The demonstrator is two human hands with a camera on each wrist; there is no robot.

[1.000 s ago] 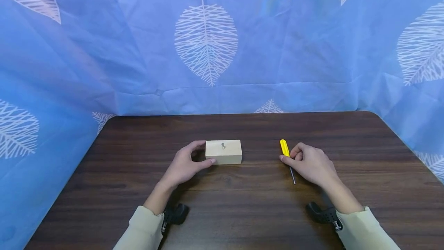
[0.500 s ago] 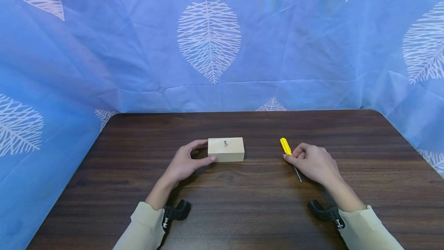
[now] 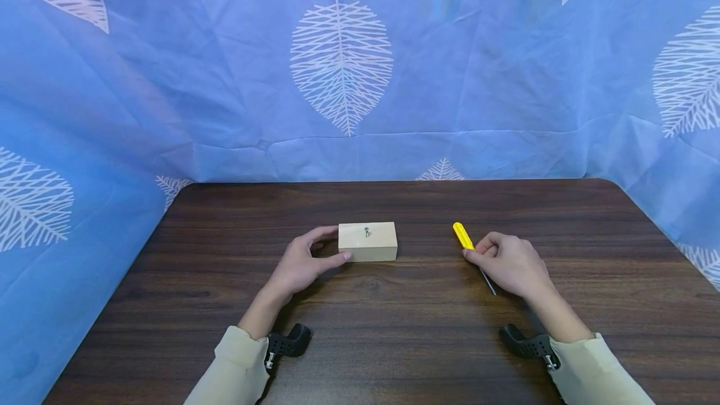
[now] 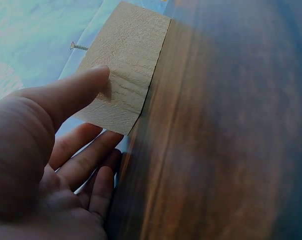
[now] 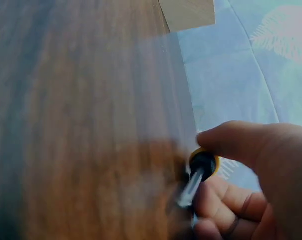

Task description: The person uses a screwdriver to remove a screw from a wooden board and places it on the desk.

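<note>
A pale wooden block (image 3: 368, 253) lies on the table, with a small screw (image 3: 367, 232) standing partly out of its top. My left hand (image 3: 298, 264) holds the block's left end, the thumb (image 4: 86, 90) against the front face and the fingers around the back. The screw's flared head (image 4: 72, 45) shows in the left wrist view. To the right, my right hand (image 3: 510, 262) pinches a yellow-handled screwdriver (image 3: 462, 234) between thumb and fingers. Its handle slants away to the left and its metal shaft (image 5: 190, 190) points back toward the person.
The dark wood-grain table (image 3: 371, 330) ends at a blue cloth (image 3: 236, 80) printed with white leaves, which hangs behind and at both sides. Black wrist mounts (image 3: 291, 340) sit at the cuffs of both light sleeves (image 3: 233, 364).
The screwdriver has turned in my right hand, its shaft tip swinging to the right. The head view has shifted slightly; my left hand stays on the block.
</note>
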